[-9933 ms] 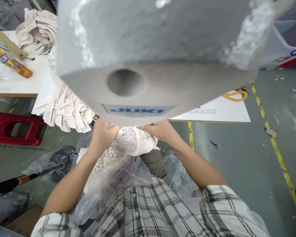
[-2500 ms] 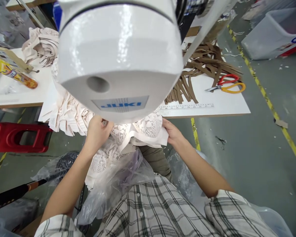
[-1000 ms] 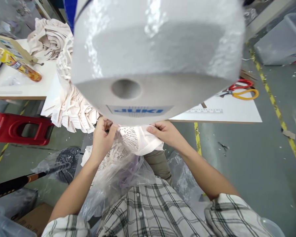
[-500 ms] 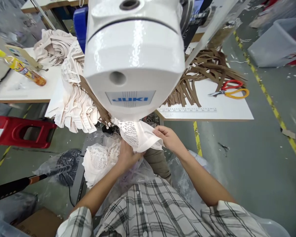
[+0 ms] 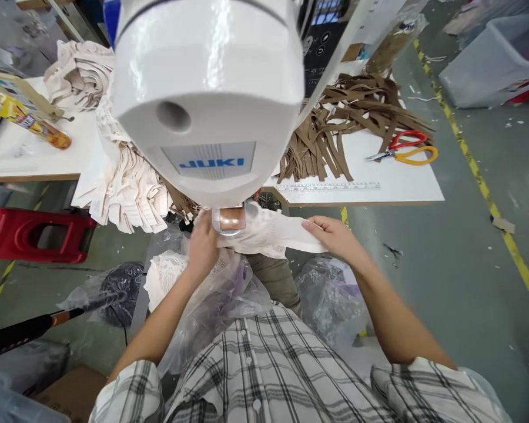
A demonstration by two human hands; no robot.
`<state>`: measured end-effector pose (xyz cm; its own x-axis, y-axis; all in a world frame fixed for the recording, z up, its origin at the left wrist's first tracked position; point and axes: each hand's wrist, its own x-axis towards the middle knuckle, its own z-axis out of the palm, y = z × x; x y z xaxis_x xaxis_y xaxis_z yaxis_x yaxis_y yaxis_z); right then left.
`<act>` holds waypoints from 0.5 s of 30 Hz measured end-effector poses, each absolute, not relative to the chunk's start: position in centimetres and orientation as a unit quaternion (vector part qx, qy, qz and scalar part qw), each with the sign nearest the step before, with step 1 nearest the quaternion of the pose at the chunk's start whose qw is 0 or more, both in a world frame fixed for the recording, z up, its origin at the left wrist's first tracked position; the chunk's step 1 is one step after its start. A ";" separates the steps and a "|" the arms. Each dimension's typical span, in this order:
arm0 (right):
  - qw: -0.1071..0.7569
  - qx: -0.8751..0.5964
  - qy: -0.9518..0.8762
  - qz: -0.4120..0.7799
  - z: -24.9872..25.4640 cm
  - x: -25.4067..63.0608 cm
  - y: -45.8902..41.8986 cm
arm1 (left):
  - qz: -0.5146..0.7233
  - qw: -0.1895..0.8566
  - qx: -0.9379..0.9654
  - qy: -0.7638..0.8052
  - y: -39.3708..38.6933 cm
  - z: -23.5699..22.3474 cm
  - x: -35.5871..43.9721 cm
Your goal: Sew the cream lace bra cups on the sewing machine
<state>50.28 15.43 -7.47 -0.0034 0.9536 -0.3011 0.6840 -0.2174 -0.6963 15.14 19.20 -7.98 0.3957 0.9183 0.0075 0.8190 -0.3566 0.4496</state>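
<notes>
A white lace bra (image 5: 264, 232) lies stretched under the head of a white JUKI sewing machine (image 5: 214, 141). My right hand (image 5: 335, 235) pinches the bra's plain band end between thumb and fingers and draws it out to the right. At the bra's left part, my left hand (image 5: 203, 247) is closed on the fabric, close beside the machine's needle area; its fingertips are partly hidden under the machine head. A small copper-coloured plate behind a clear guard (image 5: 232, 219) shows just below the head. More white lace pieces (image 5: 165, 273) rest below my left hand, partly under clear plastic.
Stacked cream pieces (image 5: 130, 191) hang over the table's left side. Brown straps (image 5: 321, 141), scissors (image 5: 401, 148) and a printed ruler (image 5: 330, 186) lie on the right tabletop (image 5: 408, 188). A drink bottle (image 5: 35, 123) lies left, above a red stool (image 5: 35, 235).
My left hand has come up from beneath the bra to its left part by the needle area. My right hand has moved right, pulling the band out straight; the bra's patterned cup has turned from view.
</notes>
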 end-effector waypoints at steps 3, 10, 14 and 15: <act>0.021 -0.716 -0.615 0.329 -11.0 52.8 14.7 | 0.054 0.273 0.827 0.488 17.5 -9.0 17.4; 0.122 -0.633 -0.702 0.303 -16.6 44.1 17.2 | -0.078 0.161 0.710 0.681 15.7 -4.5 7.9; 0.095 -0.608 -0.711 0.340 -18.8 38.8 17.9 | -0.263 0.151 0.634 0.711 13.0 -3.7 3.1; 0.092 -0.610 -0.708 0.344 -19.0 38.2 17.7 | -0.278 0.157 0.635 0.704 12.3 -3.8 2.7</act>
<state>38.17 17.74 -19.04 -0.2397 0.9269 -0.2888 0.7997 0.0198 -0.6001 2.72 12.25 -3.78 -0.1441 0.8066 -0.5733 0.9807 0.0391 -0.1915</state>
